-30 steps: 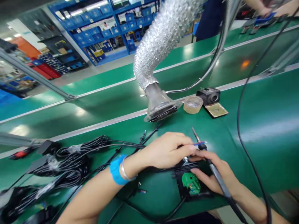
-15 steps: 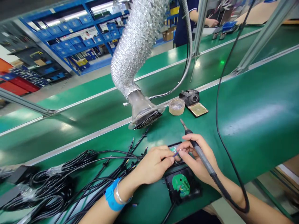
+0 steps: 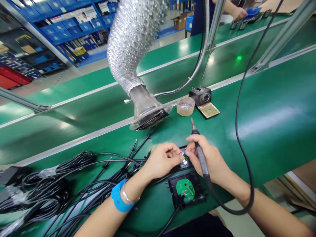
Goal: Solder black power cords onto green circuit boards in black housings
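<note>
My right hand is closed around a soldering iron, its tip pointing up and away from me. The thumb and a fingertip of that hand come together over a small circuit board in a black housing. Across from it, my left hand pinches at the same board; whatever is between its fingertips is too small and covered to name. Nearer to me lies a second black housing holding a green circuit board, with a black cable leaving its lower side.
Bundled black cables lie at the left. A fume extractor nozzle hangs over the green bench. Behind the iron's tip are a round tub and a soldering iron stand. A co-worker's hand is across the bench.
My hands have parted slightly, and purple-blue wire seen between them before is no longer clearly visible. The soldering iron now stands more upright in my right hand. The whole view has shifted a little.
</note>
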{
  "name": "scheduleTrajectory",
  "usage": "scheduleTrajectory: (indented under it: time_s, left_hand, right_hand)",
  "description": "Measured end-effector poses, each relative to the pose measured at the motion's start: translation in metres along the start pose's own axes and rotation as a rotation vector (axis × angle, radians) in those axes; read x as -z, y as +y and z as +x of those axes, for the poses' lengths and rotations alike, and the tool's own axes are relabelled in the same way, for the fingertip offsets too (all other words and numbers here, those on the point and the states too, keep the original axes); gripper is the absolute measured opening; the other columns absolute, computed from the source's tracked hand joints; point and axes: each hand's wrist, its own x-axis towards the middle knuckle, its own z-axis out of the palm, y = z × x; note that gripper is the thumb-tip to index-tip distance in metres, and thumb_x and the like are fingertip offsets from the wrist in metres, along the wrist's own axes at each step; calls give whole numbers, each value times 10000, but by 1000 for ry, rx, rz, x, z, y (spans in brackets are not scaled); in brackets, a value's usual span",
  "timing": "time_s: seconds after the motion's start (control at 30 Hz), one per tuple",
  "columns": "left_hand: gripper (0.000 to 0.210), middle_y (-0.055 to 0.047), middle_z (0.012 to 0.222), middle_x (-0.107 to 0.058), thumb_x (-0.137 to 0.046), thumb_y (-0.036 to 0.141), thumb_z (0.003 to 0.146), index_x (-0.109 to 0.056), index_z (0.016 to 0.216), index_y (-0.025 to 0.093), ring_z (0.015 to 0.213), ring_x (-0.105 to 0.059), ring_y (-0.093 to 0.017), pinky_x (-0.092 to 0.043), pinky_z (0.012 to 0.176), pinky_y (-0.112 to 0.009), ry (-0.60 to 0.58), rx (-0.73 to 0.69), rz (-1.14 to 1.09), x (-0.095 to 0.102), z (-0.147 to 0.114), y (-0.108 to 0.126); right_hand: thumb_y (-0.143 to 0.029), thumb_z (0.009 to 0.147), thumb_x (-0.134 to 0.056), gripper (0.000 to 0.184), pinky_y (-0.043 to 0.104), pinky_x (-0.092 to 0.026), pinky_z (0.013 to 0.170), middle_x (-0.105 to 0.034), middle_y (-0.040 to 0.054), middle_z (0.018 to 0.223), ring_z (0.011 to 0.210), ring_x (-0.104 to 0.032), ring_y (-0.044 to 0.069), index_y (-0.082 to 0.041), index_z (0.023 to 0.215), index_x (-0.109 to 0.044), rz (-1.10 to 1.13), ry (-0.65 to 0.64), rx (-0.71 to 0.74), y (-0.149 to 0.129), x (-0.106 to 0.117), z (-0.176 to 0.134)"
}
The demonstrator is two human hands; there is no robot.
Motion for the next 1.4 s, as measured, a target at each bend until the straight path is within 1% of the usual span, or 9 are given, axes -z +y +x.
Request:
scheduleTrajectory:
  time_s: [0.1, 0.23, 0.4, 0.57, 0.7, 0.8, 0.9, 1.17, 1.4]
  left_hand:
    - [103, 22, 608, -574, -612, 251, 765, -650, 731, 162, 554, -499, -99, -396, 540, -219, 36, -70, 398, -1, 3, -2]
    - [173, -29, 782, -641, -518, 204, 836, -689, 850, 187, 718, -590, -160, -439, 666, -274, 94, -184, 882, -6, 3, -7]
    - [219, -61, 889, -630, -455, 214, 901, -667, 946, 181, 819, -613, -207, -469, 682, -311, 21, -187, 1150, -12, 2, -6]
    - [208, -46, 869, -619, -458, 222, 911, -664, 935, 201, 839, -574, -195, -454, 657, -291, 87, -288, 1159, -13, 4, -9]
    - [176, -36, 825, -607, -488, 205, 892, -663, 897, 195, 813, -529, -198, -444, 649, -303, 124, -326, 1134, -11, 3, -17]
    - [180, -36, 828, -600, -483, 223, 900, -661, 899, 195, 804, -513, -196, -430, 622, -300, 152, -323, 1090, -10, 1, -21]
    - [192, -35, 824, -599, -475, 240, 910, -662, 909, 200, 810, -509, -198, -419, 606, -297, 165, -321, 1075, -11, 0, -23]
    - [206, -35, 823, -610, -468, 235, 918, -670, 933, 196, 810, -517, -202, -432, 630, -307, 167, -337, 1068, -11, 0, -24]
    - [181, -22, 803, -611, -499, 225, 909, -678, 920, 204, 794, -519, -197, -411, 576, -290, 165, -333, 1080, -12, 1, -21]
  right_hand:
    - [-138, 874, -455, 282, 238, -498, 650, -613, -1, 801, 700, -602, 122, -217, 1143, -425, -71, -96, 39, 13, 2, 1]
    - [-174, 860, -523, 304, 273, -511, 731, -618, 38, 940, 840, -611, 157, -214, 1153, -454, -177, -57, 37, 26, 6, -5]
    - [-178, 883, -489, 285, 242, -490, 601, -618, 16, 819, 642, -601, 125, -201, 1163, -449, -177, -107, -1, 28, 7, -12]
    - [-195, 895, -486, 310, 249, -530, 651, -653, 28, 906, 727, -641, 131, -213, 1203, -450, -135, -137, -4, 29, 5, -11]
    - [-166, 917, -468, 355, 257, -553, 720, -665, 38, 1063, 819, -659, 131, -244, 1262, -494, -115, -20, 5, 22, 22, -14]
    - [-171, 895, -499, 412, 254, -540, 613, -678, 24, 902, 704, -641, 132, -262, 1297, -505, -107, 71, -1, 11, 46, -20]
    - [-187, 874, -487, 342, 249, -477, 483, -630, 28, 732, 629, -604, 144, -268, 1189, -589, -96, -21, 16, 3, 62, -23]
    - [-102, 755, -499, 335, 265, -455, 494, -592, 30, 738, 576, -533, 126, -208, 1043, -634, 97, -93, 87, 19, 40, -21]
    - [-90, 743, -494, 348, 267, -455, 516, -571, 36, 730, 614, -531, 135, -203, 1026, -663, 115, -106, 88, 21, 39, -20]
